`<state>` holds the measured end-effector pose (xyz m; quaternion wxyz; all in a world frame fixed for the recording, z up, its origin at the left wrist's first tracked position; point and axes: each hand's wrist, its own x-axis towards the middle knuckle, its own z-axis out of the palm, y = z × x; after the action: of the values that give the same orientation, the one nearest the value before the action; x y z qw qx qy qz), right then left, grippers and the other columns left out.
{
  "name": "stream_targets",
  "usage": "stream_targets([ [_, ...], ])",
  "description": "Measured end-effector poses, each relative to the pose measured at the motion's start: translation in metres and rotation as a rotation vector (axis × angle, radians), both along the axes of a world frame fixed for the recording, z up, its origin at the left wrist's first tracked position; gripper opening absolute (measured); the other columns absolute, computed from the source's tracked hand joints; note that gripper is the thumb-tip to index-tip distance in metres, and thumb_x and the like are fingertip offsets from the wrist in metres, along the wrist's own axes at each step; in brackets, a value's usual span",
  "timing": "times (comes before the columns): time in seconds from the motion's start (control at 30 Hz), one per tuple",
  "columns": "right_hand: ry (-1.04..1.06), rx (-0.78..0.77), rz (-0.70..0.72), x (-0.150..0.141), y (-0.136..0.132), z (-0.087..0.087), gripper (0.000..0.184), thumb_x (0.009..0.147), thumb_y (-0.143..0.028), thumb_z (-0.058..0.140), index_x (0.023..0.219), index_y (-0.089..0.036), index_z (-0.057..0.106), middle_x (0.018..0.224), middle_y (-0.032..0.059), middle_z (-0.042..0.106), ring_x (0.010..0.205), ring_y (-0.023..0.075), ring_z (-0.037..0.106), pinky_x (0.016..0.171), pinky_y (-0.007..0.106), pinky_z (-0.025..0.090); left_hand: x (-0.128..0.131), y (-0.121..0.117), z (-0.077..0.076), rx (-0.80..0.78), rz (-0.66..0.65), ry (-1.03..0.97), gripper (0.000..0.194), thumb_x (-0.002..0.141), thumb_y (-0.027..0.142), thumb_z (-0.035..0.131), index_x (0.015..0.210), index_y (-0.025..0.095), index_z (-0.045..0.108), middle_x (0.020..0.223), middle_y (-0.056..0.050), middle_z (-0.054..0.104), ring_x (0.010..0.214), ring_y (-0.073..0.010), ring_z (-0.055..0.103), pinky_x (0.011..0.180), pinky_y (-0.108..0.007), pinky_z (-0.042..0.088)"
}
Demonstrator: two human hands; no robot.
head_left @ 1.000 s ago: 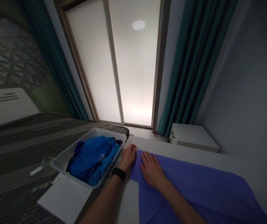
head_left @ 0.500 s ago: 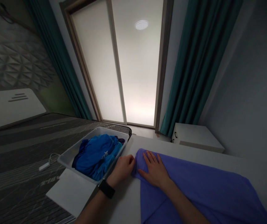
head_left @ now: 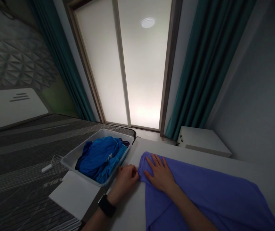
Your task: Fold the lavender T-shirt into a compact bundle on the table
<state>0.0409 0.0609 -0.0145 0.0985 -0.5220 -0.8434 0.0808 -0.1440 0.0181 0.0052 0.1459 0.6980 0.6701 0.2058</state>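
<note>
A purple cloth [head_left: 200,195] lies spread over a white table [head_left: 200,160]. My right hand [head_left: 160,173] rests flat on the cloth's near-left corner, fingers stretched out. My left hand [head_left: 125,179], a black watch on its wrist, is curled at the cloth's left edge, its fingertips pinching the fabric. Just left of that hand stands a white tub [head_left: 73,158] with crumpled blue garments [head_left: 99,158] in it.
The tub sits partly on a dark striped mattress [head_left: 19,166], where a white cable with a small box [head_left: 47,167] also lies. A white sheet [head_left: 75,195] lies under the tub. A small white cabinet [head_left: 202,141], teal curtains and a frosted sliding door stand behind.
My left hand has slid back along the cloth's left edge toward me and curled tighter. The right hand stays flat on the cloth. The view has shifted slightly.
</note>
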Motion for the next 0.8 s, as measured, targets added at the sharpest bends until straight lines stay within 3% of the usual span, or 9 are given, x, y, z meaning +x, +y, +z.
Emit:
stream_targets([
  [0.23,0.004,-0.009,-0.003,0.001,0.0,0.001,0.069,0.093,-0.06,0.033,0.15,-0.022,0.031,0.159,0.0114,0.022,0.147,0.0259,0.015,0.117,0.049,0.002,-0.001,-0.003,0.001,-0.01,-0.028,0.058,0.017,0.085,0.023,0.049,0.073,0.02,0.059,0.083,-0.006,0.067,0.083,-0.0227,0.059,0.076,-0.034,0.033],
  [0.37,0.026,0.02,0.042,-0.002,0.001,0.004,0.068,0.094,-0.051,0.035,0.151,-0.014,0.03,0.159,0.0098,0.024,0.147,0.0235,0.016,0.118,0.045,0.001,-0.001,-0.004,0.003,0.004,-0.03,0.037,0.022,0.09,0.026,0.044,0.075,0.02,0.059,0.086,-0.007,0.068,0.086,-0.0232,0.059,0.078,-0.035,0.033],
  [0.53,0.046,-0.033,0.078,-0.006,0.001,0.003,0.065,0.094,-0.043,0.033,0.15,-0.012,0.03,0.158,0.0069,0.024,0.146,0.02,0.017,0.119,0.041,0.003,-0.002,-0.009,0.006,0.064,-0.037,-0.05,0.022,0.092,0.025,0.041,0.084,0.019,0.06,0.08,-0.003,0.067,0.073,-0.0191,0.059,0.076,-0.033,0.034],
  [0.8,0.044,-0.019,0.078,-0.007,0.0,-0.001,0.061,0.098,-0.044,0.024,0.15,-0.014,0.031,0.158,0.0062,0.026,0.147,0.0198,0.017,0.119,0.041,0.004,0.003,-0.01,0.003,0.03,-0.044,-0.05,0.021,0.085,0.039,0.057,0.086,0.019,0.065,0.07,0.001,0.064,0.066,-0.0165,0.056,0.073,-0.032,0.031],
])
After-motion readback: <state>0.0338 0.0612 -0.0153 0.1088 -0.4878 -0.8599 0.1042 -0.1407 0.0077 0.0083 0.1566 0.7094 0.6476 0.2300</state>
